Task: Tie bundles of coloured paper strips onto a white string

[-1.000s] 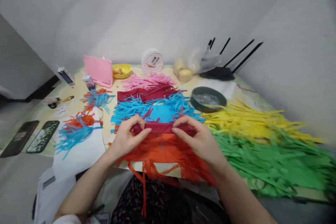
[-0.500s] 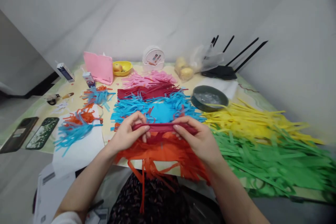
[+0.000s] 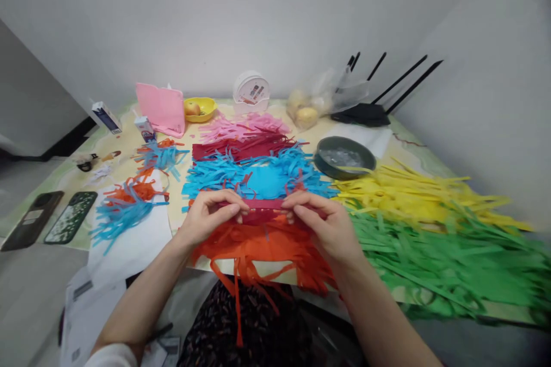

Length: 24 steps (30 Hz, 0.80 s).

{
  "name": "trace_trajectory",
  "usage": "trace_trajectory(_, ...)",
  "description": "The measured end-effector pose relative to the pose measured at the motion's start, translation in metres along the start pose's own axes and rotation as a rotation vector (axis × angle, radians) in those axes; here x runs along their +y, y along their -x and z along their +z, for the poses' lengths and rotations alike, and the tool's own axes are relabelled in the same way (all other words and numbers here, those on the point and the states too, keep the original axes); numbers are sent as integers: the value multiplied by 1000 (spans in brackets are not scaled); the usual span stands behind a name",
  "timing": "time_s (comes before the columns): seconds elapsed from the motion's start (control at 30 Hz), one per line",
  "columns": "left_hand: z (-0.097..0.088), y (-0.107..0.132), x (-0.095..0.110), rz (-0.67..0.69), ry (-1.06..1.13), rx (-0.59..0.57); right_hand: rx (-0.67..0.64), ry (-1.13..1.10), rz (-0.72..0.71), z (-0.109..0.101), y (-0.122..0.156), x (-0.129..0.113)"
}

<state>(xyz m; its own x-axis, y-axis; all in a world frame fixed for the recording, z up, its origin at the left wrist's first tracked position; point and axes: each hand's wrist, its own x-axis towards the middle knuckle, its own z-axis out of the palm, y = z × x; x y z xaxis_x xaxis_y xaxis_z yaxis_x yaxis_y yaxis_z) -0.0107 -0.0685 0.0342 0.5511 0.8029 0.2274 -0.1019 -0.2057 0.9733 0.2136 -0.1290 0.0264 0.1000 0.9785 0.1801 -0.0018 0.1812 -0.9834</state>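
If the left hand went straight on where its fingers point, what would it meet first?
Following the dark red strip it pinches, the left hand would probably meet the right hand; exact depth is unclear.

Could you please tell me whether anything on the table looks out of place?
A few orange strips dangle over the near edge of the table, looking untidy, as most of that fringe lies on top.
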Motion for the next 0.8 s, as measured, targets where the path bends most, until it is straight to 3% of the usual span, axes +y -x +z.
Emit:
trace_trajectory(0.13, 5, 2, 5, -24, -254, 115, 34, 265, -45, 0, 2, -6)
trace_trajectory(0.27, 7, 2, 5, 29, -554, 71, 28, 511, -115, 1, 4, -6)
trace_trajectory(0.33, 6, 3, 3, 24, -602, 58, 28, 553, -142, 2, 4, -5)
trace_trajectory(0.4, 6, 3, 1, -30, -493, 38, 14, 474, -103, 2, 3, -3)
trace_trajectory(0.53, 6, 4, 1, -157, -71, -22, -44, 84, 100, 4, 1, 0)
trace_trajectory(0.8, 5, 1, -1, -203, 60, 42, -24, -163, 152, 1, -1, 11)
